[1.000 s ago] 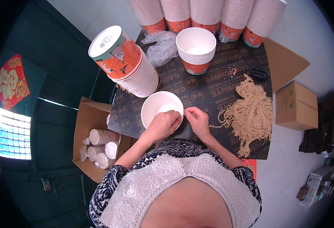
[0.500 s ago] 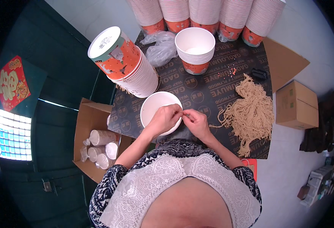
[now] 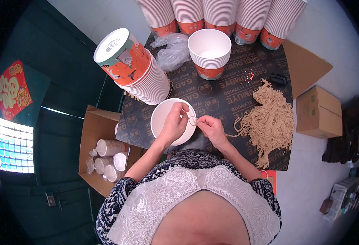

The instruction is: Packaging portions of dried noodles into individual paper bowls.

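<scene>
A white paper bucket stands at the table's near edge, its mouth facing up. Over its opening is my left hand, with fingers curled and holding a thin beige cord. A small loop of this cord shows between my two hands, at the bucket's right rim. My right hand pinches the cord there between thumb and forefinger. Right of it lies a tangled heap of beige cords, with one loose strand trailing toward my right wrist. The fingertips partly hide the cord's ends.
An upside-down stack of orange-printed buckets stands at left. A shorter upright stack and a plastic bag are farther back, before tall stacks. Small beads and a black object lie right. An open carton sits below left.
My left hand has moved slightly up and away from my right, and its fingers have lifted. A loop of cord now shows between the hands, which were close together before.
</scene>
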The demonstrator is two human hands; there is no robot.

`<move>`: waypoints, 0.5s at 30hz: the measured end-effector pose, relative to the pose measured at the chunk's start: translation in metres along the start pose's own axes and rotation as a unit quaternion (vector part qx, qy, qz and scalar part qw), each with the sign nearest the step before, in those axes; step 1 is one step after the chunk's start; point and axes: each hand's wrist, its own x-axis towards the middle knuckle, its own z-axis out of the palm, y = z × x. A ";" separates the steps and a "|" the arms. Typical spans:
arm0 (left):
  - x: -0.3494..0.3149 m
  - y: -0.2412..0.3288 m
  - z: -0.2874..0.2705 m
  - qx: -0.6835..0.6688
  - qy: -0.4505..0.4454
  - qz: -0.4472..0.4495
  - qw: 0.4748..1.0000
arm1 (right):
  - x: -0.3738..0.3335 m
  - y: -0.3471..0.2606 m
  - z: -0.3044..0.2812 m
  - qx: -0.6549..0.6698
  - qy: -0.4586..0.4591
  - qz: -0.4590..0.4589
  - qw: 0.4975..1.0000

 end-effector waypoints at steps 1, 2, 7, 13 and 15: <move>-0.001 0.000 -0.003 0.000 0.000 0.000 1.000 | 0.000 0.000 0.001 0.000 0.001 0.000 1.000; -0.003 0.000 -0.006 0.008 -0.028 0.086 0.996 | 0.001 0.001 0.003 0.001 0.008 -0.011 1.000; -0.010 0.017 -0.004 0.099 -0.070 0.167 0.979 | 0.001 0.003 0.001 0.001 0.016 -0.031 0.999; -0.011 0.001 0.000 0.083 -0.074 0.153 0.982 | -0.001 0.002 0.002 -0.013 0.012 -0.045 0.999; -0.010 0.000 0.001 0.073 -0.076 0.146 0.984 | -0.002 0.001 0.001 -0.021 0.017 -0.044 0.999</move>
